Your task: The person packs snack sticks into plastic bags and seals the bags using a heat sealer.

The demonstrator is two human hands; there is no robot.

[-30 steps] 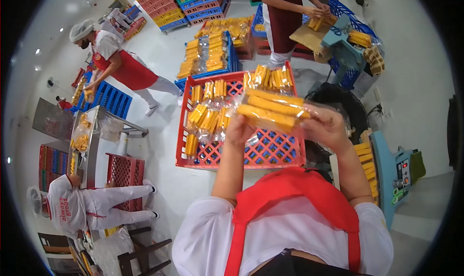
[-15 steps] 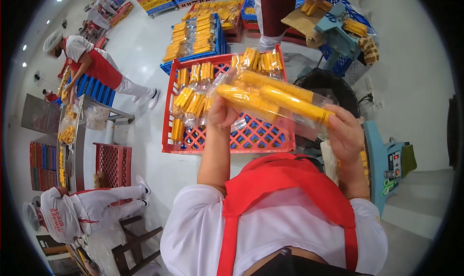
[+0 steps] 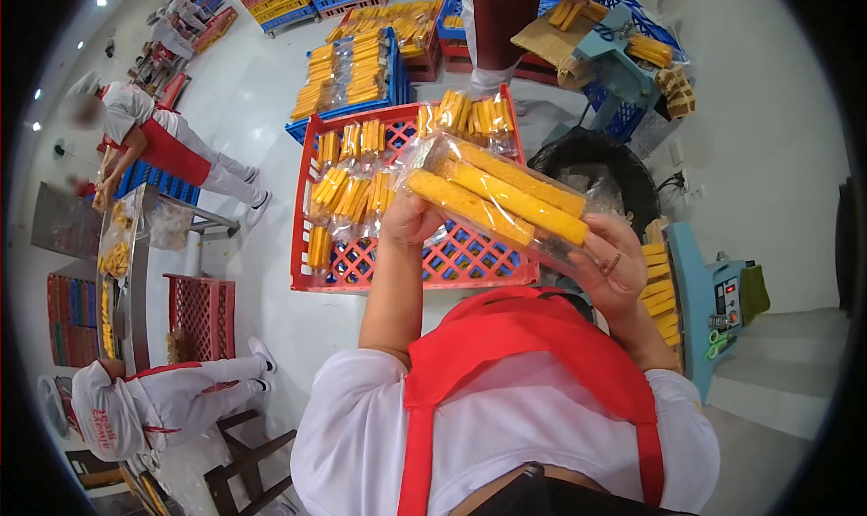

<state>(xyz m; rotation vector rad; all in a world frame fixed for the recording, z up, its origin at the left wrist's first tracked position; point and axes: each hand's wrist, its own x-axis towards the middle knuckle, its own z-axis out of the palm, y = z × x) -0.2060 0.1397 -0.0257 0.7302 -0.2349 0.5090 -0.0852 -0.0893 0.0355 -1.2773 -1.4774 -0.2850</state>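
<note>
Between my two hands a clear plastic packet of thick yellow sticks [image 3: 492, 193] is held up, tilted down to the right. Three sticks show side by side through the film. My left hand [image 3: 411, 220] is closed on the packet's left end, its fingertips partly hidden. At the opposite end, my right hand [image 3: 612, 261] grips the film with thumb and fingers. Below the packet stands a red lattice crate [image 3: 302, 250], in which several similar packets [image 3: 350, 193] lie in rows along the far and left sides.
Right of the crate is a black bin [image 3: 637, 168] with plastic film inside. A blue-green machine [image 3: 700, 290] stands at my right beside stacked yellow sticks [image 3: 662, 304]. Beyond sits a blue crate of packets [image 3: 397, 83]. Co-workers [image 3: 172, 141] work at the left and far side.
The packet has turned to face me more flatly, and its sticks now lie side by side instead of overlapping. My right hand has shifted left and slightly down. The whole view has moved a little.
</note>
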